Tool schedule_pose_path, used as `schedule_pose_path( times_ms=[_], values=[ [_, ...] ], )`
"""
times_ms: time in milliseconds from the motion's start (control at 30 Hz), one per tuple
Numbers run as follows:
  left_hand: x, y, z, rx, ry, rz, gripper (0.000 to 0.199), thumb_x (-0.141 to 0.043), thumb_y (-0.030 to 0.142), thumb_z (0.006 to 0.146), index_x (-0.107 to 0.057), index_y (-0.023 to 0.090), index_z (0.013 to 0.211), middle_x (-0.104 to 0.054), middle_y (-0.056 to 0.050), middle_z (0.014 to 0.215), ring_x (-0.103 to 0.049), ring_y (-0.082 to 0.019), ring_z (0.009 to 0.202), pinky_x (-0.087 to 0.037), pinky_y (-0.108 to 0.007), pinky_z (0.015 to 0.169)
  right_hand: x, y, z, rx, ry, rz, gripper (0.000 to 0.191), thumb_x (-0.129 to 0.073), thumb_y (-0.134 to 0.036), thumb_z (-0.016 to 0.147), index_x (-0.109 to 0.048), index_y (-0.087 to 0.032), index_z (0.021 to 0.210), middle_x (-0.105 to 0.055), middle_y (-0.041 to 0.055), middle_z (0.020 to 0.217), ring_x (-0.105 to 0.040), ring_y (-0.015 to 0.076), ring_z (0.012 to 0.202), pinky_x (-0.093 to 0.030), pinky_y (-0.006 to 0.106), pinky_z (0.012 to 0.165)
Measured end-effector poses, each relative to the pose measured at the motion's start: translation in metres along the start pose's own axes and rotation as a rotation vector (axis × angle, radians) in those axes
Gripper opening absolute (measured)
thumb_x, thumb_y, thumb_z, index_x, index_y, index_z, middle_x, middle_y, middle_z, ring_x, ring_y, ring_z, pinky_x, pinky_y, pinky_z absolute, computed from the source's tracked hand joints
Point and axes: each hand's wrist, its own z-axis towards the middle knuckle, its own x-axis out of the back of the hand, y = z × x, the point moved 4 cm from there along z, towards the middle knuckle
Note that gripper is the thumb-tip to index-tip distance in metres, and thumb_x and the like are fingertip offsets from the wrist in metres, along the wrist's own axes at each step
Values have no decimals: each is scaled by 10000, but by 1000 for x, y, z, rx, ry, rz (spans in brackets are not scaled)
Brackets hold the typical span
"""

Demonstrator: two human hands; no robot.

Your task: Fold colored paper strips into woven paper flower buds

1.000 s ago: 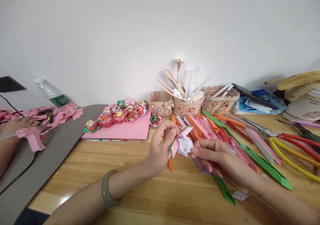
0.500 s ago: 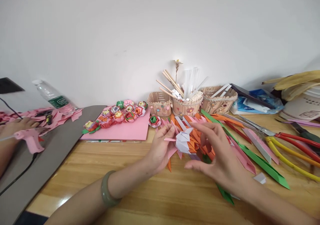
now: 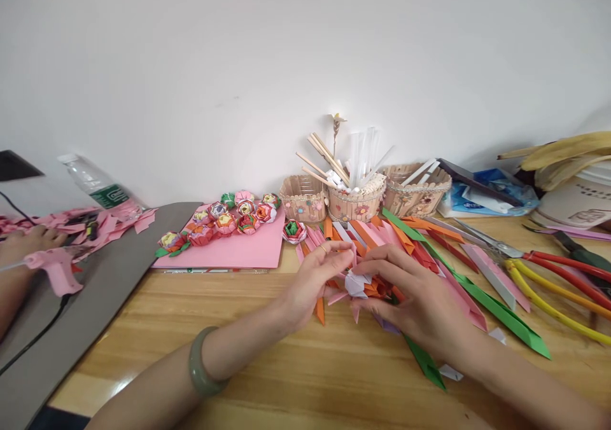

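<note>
Between my hands is a folded paper piece [image 3: 358, 285], white at the front with orange folds behind and pink points on its left. My left hand [image 3: 317, 280], with a ring on a finger and a green bangle on the wrist, is closed on its pink side. The fingers of my right hand [image 3: 405, 290] are curled round the white and orange part, with the thumb below. Pink, orange and green folded paper strips [image 3: 501, 315] lie behind and to the right of my hands.
Finished paper flowers [image 3: 226, 224] rest on pink sheets [image 3: 238, 252]. Decorated baskets [image 3: 356, 206] stand along the wall. Scissors with red handles [image 3: 568, 264] and yellow-handled pliers [image 3: 539, 299] lie right. At left are a pink glue gun [image 3: 57, 271], a bottle [image 3: 95, 185] and another person's hand [image 3: 28, 245].
My right hand has moved in and closed round the paper piece from being spread beside it. The piece and my left hand have shifted slightly right, and the white part has turned.
</note>
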Motion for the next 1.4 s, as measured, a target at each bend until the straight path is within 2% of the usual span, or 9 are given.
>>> schedule_pose_path(
  times_ms=[100,200,267,433,600,767,900,1167,1400],
  values=[
    [3,1,1,11,77,-40,294,-700,251,654,-577,184,912,-612,2,819,-571,-69,656,-445,-168,571,6,0,0,11,22,95,272,-636,-341,754,-573,-231,995,-598,54,966,-586,182,845,-488,292,712],
    [5,3,3,-25,93,-163,247,-669,217,689,-573,174,912,-634,-4,824,-584,-64,651,-458,-169,587,18,10,-2,-170,250,157,161,-520,-357,834,-573,-221,902,-605,29,823,-572,157,706,-469,265,612],
    [5,3,5,-30,81,-227,224,-663,200,692,-577,166,896,-639,-2,802,-585,-64,629,-459,-168,566,20,18,-2,-321,321,192,183,-482,-374,849,-568,-213,835,-599,18,756,-554,148,637,-449,255,557],
    [6,-1,5,1,98,-276,213,-672,141,663,-556,147,841,-633,2,753,-583,-74,570,-455,-177,508,7,22,3,-479,44,366,295,-448,-437,847,-629,-205,827,-653,23,790,-596,181,734,-467,278,649],
    [4,0,5,-31,93,-353,188,-670,144,663,-535,138,794,-617,4,717,-584,-82,570,-481,-204,551,6,17,2,-487,41,456,272,-512,-450,804,-645,-217,850,-665,22,810,-597,184,736,-467,283,652],
    [2,0,4,-26,-13,-233,146,-650,141,656,-549,140,761,-606,12,700,-568,-73,583,-446,-181,543,7,16,0,-510,52,370,221,-555,-403,789,-635,-198,801,-650,7,690,-573,149,607,-435,246,543],
    [2,10,2,-111,-55,-55,129,-566,66,648,-571,146,749,-613,6,739,-578,-92,674,-466,-204,616,9,12,2,-442,48,269,162,-540,-337,806,-627,-201,784,-657,4,681,-582,145,602,-443,248,552],
    [-1,16,1,-340,-57,487,172,-615,192,705,-643,137,866,-658,-47,855,-585,-111,751,-473,-223,706,13,8,0,-167,147,-32,77,-539,-190,779,-610,-202,806,-660,18,768,-600,147,664,-482,277,632],
    [3,14,-2,-448,45,571,141,-625,224,709,-636,139,822,-673,-50,808,-605,-130,743,-489,-245,706,12,6,-2,-41,217,-124,96,-569,-203,788,-632,-191,859,-701,31,797,-640,147,679,-512,268,629]
  ],
)
